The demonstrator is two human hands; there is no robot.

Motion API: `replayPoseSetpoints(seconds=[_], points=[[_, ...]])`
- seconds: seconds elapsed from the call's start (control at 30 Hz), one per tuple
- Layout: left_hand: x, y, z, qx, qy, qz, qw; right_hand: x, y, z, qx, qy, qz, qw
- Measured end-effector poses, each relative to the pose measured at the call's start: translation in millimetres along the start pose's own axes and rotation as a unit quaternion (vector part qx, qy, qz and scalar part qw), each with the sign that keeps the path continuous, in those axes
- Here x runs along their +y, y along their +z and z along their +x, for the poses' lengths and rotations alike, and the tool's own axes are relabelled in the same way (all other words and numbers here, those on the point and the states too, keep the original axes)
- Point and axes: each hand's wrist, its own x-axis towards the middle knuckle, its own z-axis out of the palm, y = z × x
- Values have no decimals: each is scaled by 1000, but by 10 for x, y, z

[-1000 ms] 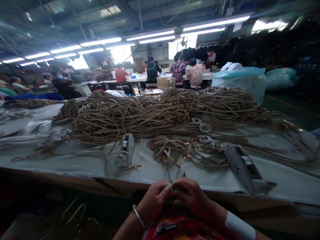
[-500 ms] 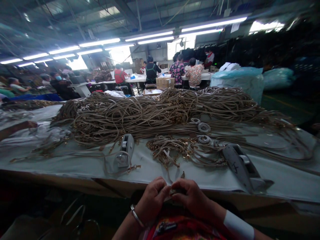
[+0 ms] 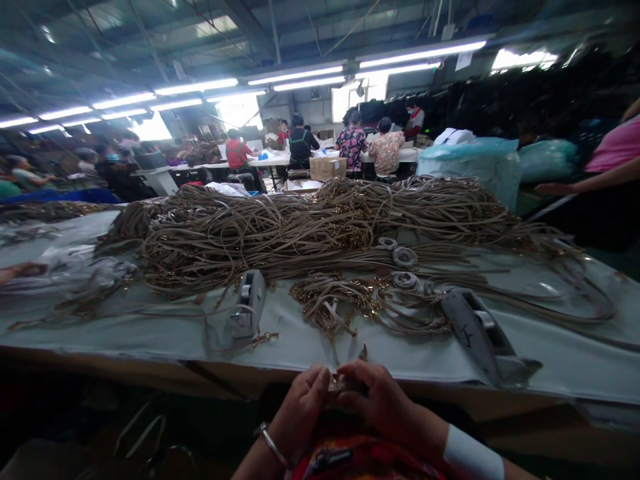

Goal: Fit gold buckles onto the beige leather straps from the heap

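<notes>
At the near edge of the table, my left hand [image 3: 305, 403] and my right hand [image 3: 375, 397] meet, both closed. Their fingers and thumbs pinch a narrow grey-brown strap [image 3: 338, 383], only a short piece of which shows between them. A small metal clasp [image 3: 363, 351] sticks up just beyond my right fingers. Right ahead lies a small heap of similar straps [image 3: 330, 300] with gold-coloured clasps. One tape dispenser [image 3: 249, 303] stands to the left of the heap, and a larger tape dispenser [image 3: 483, 333] stands to the right.
A long, high pile of straps [image 3: 280, 227] covers the far part of the table [image 3: 150, 340]. Coiled straps [image 3: 405, 256] lie before it. At the left edge is another person's hand [image 3: 30, 269]; at right stands a person in pink [image 3: 615, 150]. Several people work behind.
The view has shifted slightly. A person in pink has come into sight at the right. My fingertips have parted a little, showing more of the strap. The other person's hand has moved left.
</notes>
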Motion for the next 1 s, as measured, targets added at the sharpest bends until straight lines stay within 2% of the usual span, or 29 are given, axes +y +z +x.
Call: replayPoseSetpoints(seconds=[0.1, 0.23, 0.33, 0.4, 0.47, 0.53, 0.7, 0.8, 0.9, 1.0], points=[[11, -69, -61, 1, 8, 35, 999, 12, 17, 4, -12, 7, -22, 1000], [11, 40, -77, 19, 23, 53, 998, 31, 71, -13, -30, 18, 18, 999], [31, 115, -67, -4, 26, 26, 999, 39, 47, -16, -28, 19, 43, 998], [41, 111, -67, -35, 13, -1, 999, 42, -19, -2, -10, 19, 15, 1000], [41, 82, -74, -41, 2, 0, 999, 38, -106, 19, -9, 2, -27, 1000], [37, 56, -87, -18, 6, 20, 1000, 22, -190, 40, -34, -11, -35, 999], [42, 84, -125, 35, 26, 34, 998, -57, -292, 66, -109, 11, -4, 994], [42, 103, -140, 56, 32, 35, 997, -60, -303, 74, -114, -13, -29, 993], [39, 98, -155, 36, 25, -16, 999, -11, -306, 82, -122, -53, -66, 989], [49, 100, -175, -6, 11, -140, 990, 10, -303, 79, -137, -84, -80, 984]])
